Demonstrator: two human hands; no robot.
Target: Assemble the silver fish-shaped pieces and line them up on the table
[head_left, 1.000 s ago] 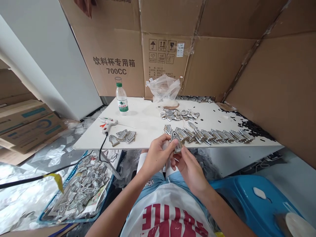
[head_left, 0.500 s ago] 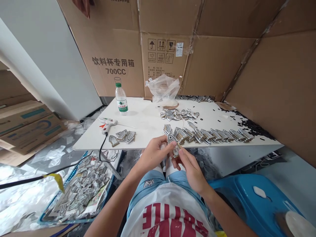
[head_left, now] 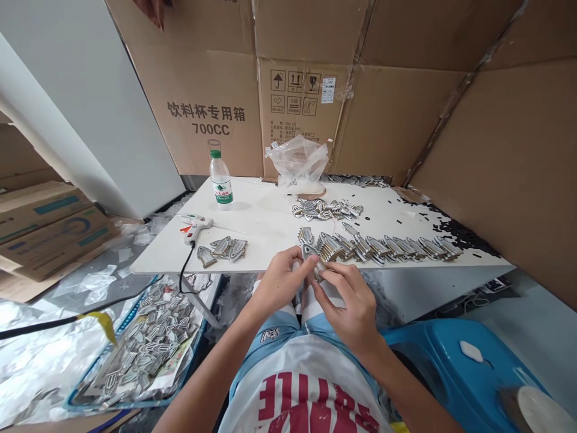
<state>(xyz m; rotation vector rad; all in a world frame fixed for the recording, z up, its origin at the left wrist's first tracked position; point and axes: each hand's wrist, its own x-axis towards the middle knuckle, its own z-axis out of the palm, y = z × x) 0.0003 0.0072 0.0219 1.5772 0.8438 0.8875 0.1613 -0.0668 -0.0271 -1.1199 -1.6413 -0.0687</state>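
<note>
The left hand [head_left: 280,281] has its grip closed on a metal piece [head_left: 310,252], with the thumb set on the upper face. The piece is held tilted at the front edge of the desk [head_left: 265,219]. The right hand [head_left: 354,300] is positioned at the near end of the piece, fingers bent; whether its grip is closed cannot be determined. A row of similar pieces [head_left: 388,246] extends rightward along the front edge. A loose pile [head_left: 322,209] lies behind the row, near a clear plastic bag [head_left: 301,159]. At the left, a glue gun [head_left: 195,230] lies beside a small group of pieces [head_left: 222,247]; a bottle [head_left: 222,185] stands upright behind. Small black parts [head_left: 460,234] are scattered at the right end.
</note>
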